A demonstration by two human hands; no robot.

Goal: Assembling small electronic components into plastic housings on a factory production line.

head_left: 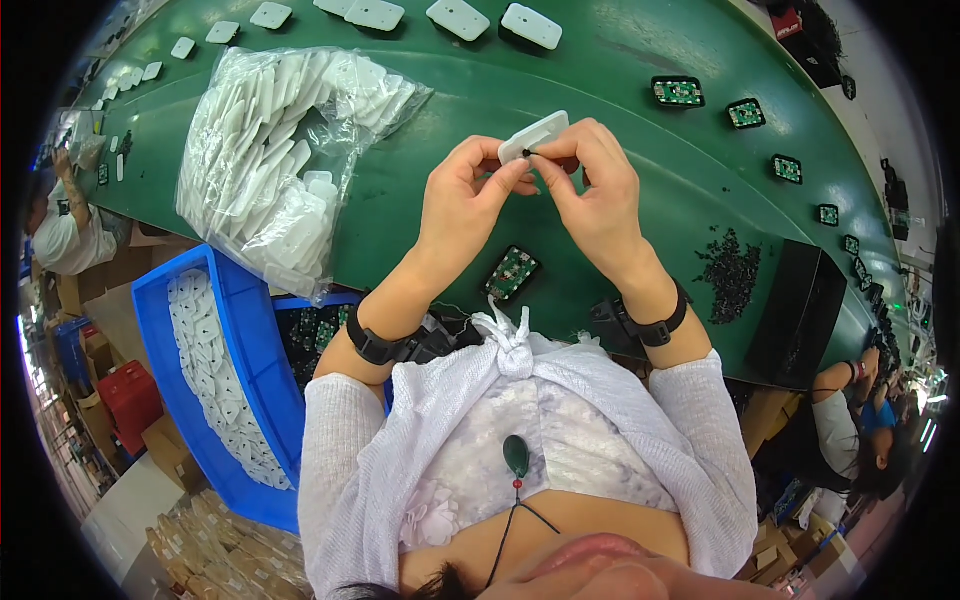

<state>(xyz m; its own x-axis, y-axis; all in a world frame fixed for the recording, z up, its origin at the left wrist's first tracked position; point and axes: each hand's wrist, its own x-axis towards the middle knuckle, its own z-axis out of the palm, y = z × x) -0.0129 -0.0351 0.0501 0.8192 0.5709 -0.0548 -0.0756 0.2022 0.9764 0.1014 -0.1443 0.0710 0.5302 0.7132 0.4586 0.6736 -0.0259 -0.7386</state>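
Note:
Over the green bench, both hands meet at a white plastic cover (537, 134) that is tilted up. My left hand (466, 188) is closed on the cover's lower left end, with thumb and fingers pinched. From the other side my right hand (596, 178) grips it, its thumb and fingertips close to a small black part (527, 153) at the cover's lower edge. Whether that part is fixed to the cover or held by the fingers, I cannot tell. Nearer to me, below the hands, a green circuit board in a black case (512, 273) lies on the bench.
A clear bag of white covers (265, 170) lies on the left. A blue bin (222, 390) holds more white pieces. Small black parts (729, 274) are heaped at right beside a black box (797, 315). Cased boards (678, 92) line the bench's right curve. Co-workers sit at both sides.

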